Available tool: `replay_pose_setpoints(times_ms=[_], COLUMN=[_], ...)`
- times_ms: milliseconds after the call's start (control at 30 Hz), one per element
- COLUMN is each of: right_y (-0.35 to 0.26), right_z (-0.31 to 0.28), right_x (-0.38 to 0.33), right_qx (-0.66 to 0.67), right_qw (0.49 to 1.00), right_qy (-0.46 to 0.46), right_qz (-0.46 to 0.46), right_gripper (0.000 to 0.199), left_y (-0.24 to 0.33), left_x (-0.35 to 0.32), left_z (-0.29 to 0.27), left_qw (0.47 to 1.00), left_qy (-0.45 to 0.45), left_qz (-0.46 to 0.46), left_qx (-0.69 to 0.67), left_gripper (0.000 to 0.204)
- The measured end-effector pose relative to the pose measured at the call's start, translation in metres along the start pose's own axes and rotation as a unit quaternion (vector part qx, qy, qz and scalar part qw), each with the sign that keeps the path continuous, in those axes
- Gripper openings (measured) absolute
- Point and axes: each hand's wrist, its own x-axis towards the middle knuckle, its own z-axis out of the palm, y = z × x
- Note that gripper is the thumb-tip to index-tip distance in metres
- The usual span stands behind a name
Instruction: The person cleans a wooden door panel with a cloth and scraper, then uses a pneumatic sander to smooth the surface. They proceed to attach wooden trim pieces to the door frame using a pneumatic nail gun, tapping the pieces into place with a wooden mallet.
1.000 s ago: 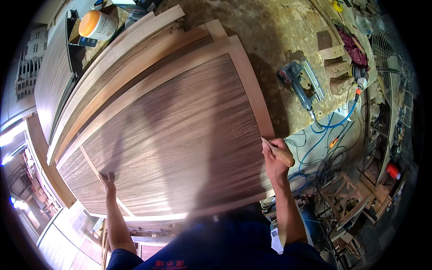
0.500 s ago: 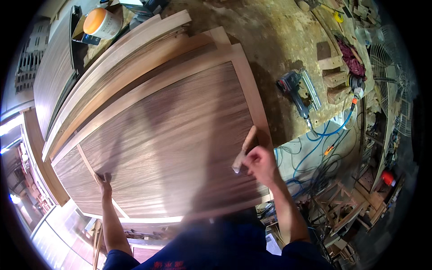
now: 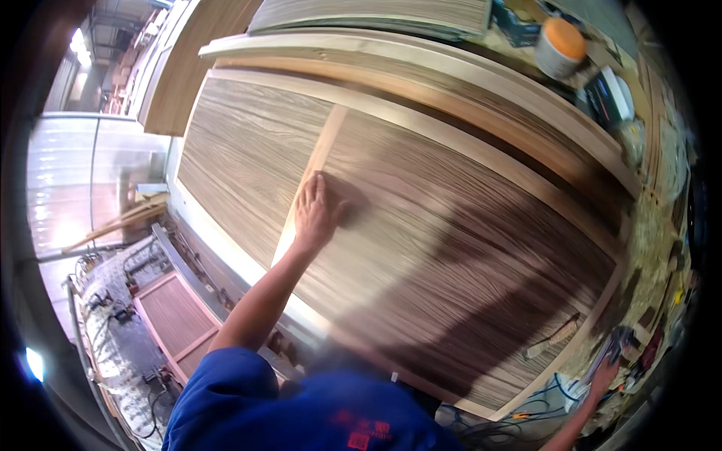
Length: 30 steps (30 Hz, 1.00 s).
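Observation:
A large wood-grain door panel [image 3: 444,248] with pale frame strips lies before me. My left hand [image 3: 317,218] rests flat on it with fingers stretched out, touching the pale cross strip [image 3: 325,143] and the panel beside it. At the far right, past the panel's edge, my right hand [image 3: 603,374] is closed round the handle of a dark nail gun [image 3: 623,341]; the fingers are small and partly hidden there. A short wooden-handled tool with a pale end, possibly a brush [image 3: 553,338], lies on the panel near its right edge.
Long pale boards [image 3: 421,60] are stacked along the panel's far side. Beyond them stand a white tub with an orange lid [image 3: 560,46] and a dark box [image 3: 608,96]. Blue hose [image 3: 553,398] trails below right. A smaller framed panel [image 3: 177,316] is at lower left.
My view has swung left. The right hand has left the spot beside the wooden-handled tool and reached right to the nail gun. My left hand stays at the cross strip.

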Motion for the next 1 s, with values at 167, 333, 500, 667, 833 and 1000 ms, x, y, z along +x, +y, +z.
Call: replay_pose_setpoints(times_ms=[167,333,500,667,833,1000], right_y=[-0.220,-0.528,-0.787,-0.869,-0.889,-0.890], right_z=[-0.075,0.009,0.148,0.204,0.208,0.209], right_x=[-0.199,-0.321,-0.308,-0.287,-0.287,-0.287], right_qx=[0.276,0.396,0.503,0.448,0.428,0.425], right_qw=[0.954,0.886,0.828,0.861,0.876,0.877], right_qy=[-0.046,-0.198,-0.248,-0.241,-0.223,-0.222], right_qz=[0.109,0.138,0.027,-0.015,0.015,0.016], right_gripper=[0.036,0.041,0.016,0.015,0.016,0.027], left_y=[-0.053,-0.074,-0.079,-0.090,-0.093,-0.091], left_x=[0.009,0.021,0.027,0.026,0.027,0.024], left_z=[0.000,0.002,0.015,0.023,0.019,0.028], left_qw=[0.982,0.962,0.957,0.958,0.952,0.954], left_qy=[-0.007,-0.048,-0.059,-0.057,-0.075,-0.040], left_qz=[0.179,0.249,0.245,0.263,0.254,0.262], left_qx=[-0.059,-0.103,-0.147,-0.104,-0.156,-0.141], left_gripper=[0.092,0.099,0.096,0.091,0.085,0.083])
